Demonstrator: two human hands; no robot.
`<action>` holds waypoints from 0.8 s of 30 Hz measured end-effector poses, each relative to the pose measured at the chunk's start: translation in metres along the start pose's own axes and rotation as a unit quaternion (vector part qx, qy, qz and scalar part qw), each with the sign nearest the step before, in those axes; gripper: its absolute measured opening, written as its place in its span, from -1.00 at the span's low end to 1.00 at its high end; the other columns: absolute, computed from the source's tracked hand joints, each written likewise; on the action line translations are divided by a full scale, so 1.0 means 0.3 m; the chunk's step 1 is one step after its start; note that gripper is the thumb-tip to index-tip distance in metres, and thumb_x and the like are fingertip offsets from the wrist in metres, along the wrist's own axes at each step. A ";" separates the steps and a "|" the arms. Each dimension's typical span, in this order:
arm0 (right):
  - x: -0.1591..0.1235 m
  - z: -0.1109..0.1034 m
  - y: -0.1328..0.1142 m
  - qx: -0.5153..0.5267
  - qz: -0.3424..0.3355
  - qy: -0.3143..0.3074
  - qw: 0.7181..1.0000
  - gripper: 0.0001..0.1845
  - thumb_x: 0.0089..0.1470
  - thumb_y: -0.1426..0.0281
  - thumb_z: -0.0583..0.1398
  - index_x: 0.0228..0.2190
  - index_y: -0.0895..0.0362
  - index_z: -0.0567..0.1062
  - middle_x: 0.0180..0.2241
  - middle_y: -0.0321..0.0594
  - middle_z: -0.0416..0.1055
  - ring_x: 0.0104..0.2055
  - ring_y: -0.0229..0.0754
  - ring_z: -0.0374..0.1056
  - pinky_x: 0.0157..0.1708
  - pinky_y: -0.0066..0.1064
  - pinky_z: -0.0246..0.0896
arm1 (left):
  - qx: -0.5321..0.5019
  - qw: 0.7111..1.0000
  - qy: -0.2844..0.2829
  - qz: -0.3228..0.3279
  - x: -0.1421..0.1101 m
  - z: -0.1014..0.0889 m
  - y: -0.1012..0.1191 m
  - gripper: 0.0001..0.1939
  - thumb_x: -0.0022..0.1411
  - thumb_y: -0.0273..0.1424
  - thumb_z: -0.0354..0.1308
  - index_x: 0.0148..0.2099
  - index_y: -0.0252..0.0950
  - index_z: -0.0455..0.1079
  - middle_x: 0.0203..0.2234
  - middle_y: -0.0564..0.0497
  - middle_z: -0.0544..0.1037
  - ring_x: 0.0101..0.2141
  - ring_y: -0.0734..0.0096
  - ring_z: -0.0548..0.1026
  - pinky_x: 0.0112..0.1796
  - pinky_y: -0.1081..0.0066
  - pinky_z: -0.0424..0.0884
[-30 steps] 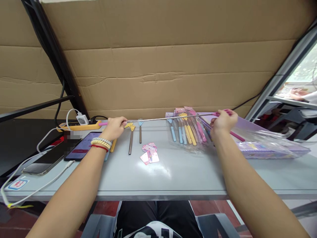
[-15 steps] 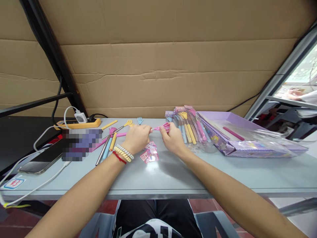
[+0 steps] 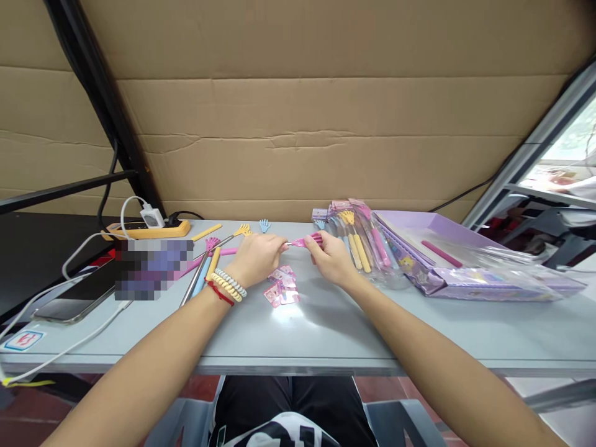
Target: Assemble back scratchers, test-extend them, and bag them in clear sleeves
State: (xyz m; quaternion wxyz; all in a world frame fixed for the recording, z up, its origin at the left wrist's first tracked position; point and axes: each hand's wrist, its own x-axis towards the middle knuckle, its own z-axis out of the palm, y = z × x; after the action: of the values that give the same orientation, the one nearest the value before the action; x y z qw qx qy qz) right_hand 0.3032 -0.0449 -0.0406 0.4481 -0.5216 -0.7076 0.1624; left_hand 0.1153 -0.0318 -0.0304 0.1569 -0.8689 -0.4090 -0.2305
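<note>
Above the grey table, my right hand (image 3: 328, 256) is closed around the pink hand-shaped head of a back scratcher (image 3: 300, 243). Its thin metal rod runs left into my left hand (image 3: 261, 256), whose fingers pinch it; the rest of the rod is hidden. Below and between my hands lie several small pink printed cards (image 3: 282, 287). Left of my left hand are loose back scratcher parts: a yellow hand-shaped head (image 3: 242, 230), a pink head (image 3: 212, 244), a yellow handle (image 3: 207, 232) and metal rods. A blue head (image 3: 265, 225) lies behind my hands.
Bagged back scratchers (image 3: 358, 239) in several colours lie right of my right hand. Beside them is a purple box (image 3: 488, 290) holding a pink handle (image 3: 441, 253) and clear plastic. At left are a phone (image 3: 77, 298), white cables and a yellow power strip (image 3: 153, 231).
The pink head has turned in my right hand, and my right thumb now lies farther along it. My left hand keeps its grip on the rod. The view has shifted slightly.
</note>
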 end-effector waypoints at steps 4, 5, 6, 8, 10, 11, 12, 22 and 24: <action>0.007 -0.017 0.002 -0.053 -0.013 0.003 0.999 -0.62 0.16 0.15 -0.03 -0.52 0.12 0.34 -0.67 -0.28 0.30 -0.57 -0.24 0.22 -0.47 -0.42 0.05 | -0.011 1.000 0.011 0.009 -0.002 -0.001 -0.001 -0.71 0.34 -0.39 -0.12 -0.23 -0.30 0.44 -0.44 -0.06 0.56 -0.40 0.27 0.50 -0.42 0.35 0.24; 0.008 -0.021 0.003 -0.062 -0.014 0.000 0.998 -0.62 0.16 0.15 -0.03 -0.52 0.12 0.34 -0.67 -0.28 0.30 -0.56 -0.24 0.23 -0.47 -0.42 0.04 | -0.015 1.000 0.015 0.012 -0.003 -0.001 -0.001 -0.71 0.34 -0.39 -0.11 -0.22 -0.30 0.44 -0.43 -0.05 0.56 -0.39 0.28 0.50 -0.42 0.35 0.24; 0.009 -0.024 0.004 -0.070 -0.014 -0.002 0.997 -0.61 0.16 0.15 -0.03 -0.52 0.12 0.35 -0.66 -0.27 0.31 -0.56 -0.24 0.23 -0.48 -0.43 0.03 | -0.019 1.000 0.019 0.013 -0.003 -0.002 -0.002 -0.72 0.34 -0.38 -0.11 -0.21 -0.30 0.43 -0.42 -0.05 0.56 -0.39 0.28 0.50 -0.42 0.36 0.24; 0.010 -0.029 0.006 -0.090 -0.020 -0.004 0.996 -0.59 0.16 0.13 -0.03 -0.52 0.13 0.37 -0.64 -0.27 0.32 -0.55 -0.25 0.21 -0.50 -0.44 0.00 | -0.027 0.999 0.028 0.014 -0.004 -0.002 -0.004 -0.73 0.34 -0.37 -0.10 -0.21 -0.30 0.43 -0.41 -0.05 0.57 -0.38 0.29 0.50 -0.41 0.36 0.25; 0.010 -0.035 0.011 -0.110 -0.039 -0.008 0.993 -0.59 0.14 0.12 0.00 -0.51 0.14 0.39 -0.63 -0.28 0.31 -0.55 -0.27 0.18 -0.52 -0.44 -0.03 | -0.038 0.999 0.034 0.014 -0.004 -0.003 -0.007 -0.74 0.34 -0.37 -0.09 -0.20 -0.29 0.43 -0.40 -0.04 0.57 -0.36 0.30 0.51 -0.39 0.37 0.27; 0.009 -0.038 0.013 -0.117 -0.050 -0.009 0.992 -0.61 0.14 0.13 0.01 -0.50 0.14 0.40 -0.63 -0.29 0.30 -0.56 -0.28 0.16 -0.52 -0.45 -0.04 | -0.045 0.998 0.036 0.013 -0.004 -0.003 -0.008 -0.75 0.34 -0.37 -0.08 -0.19 -0.29 0.43 -0.39 -0.04 0.57 -0.36 0.31 0.51 -0.38 0.37 0.29; 0.008 -0.041 0.015 -0.121 -0.060 -0.010 0.991 -0.63 0.13 0.14 0.03 -0.47 0.15 0.41 -0.63 -0.30 0.29 -0.56 -0.29 0.15 -0.53 -0.45 -0.04 | -0.053 0.998 0.038 0.012 -0.005 -0.004 -0.010 -0.75 0.34 -0.37 -0.08 -0.18 -0.29 0.43 -0.38 -0.04 0.57 -0.35 0.32 0.51 -0.37 0.37 0.30; 0.000 -0.038 0.012 -0.043 -0.106 -0.017 0.993 -0.72 0.14 0.20 0.06 -0.27 0.14 0.41 -0.50 -0.23 0.43 -0.50 -0.25 0.28 -0.44 -0.44 0.14 | -0.085 0.996 0.025 0.028 -0.007 0.002 -0.016 -0.74 0.33 -0.34 -0.05 -0.15 -0.32 0.44 -0.38 -0.07 0.57 -0.33 0.31 0.51 -0.34 0.37 0.32; -0.001 -0.030 0.015 -0.026 -0.100 -0.002 0.995 -0.72 0.15 0.20 0.05 -0.32 0.13 0.42 -0.53 -0.24 0.42 -0.50 -0.25 0.30 -0.42 -0.43 0.15 | -0.084 0.996 0.025 0.029 -0.007 -0.001 -0.013 -0.74 0.33 -0.34 -0.05 -0.15 -0.32 0.44 -0.38 -0.07 0.57 -0.34 0.32 0.51 -0.34 0.38 0.32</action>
State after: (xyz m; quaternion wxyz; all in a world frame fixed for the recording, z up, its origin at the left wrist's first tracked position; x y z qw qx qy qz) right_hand 0.3130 -0.0455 -0.0389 0.4469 -0.4589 -0.7614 0.0998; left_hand 0.1109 -0.0310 -0.0309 0.1001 -0.8844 -0.3591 -0.2810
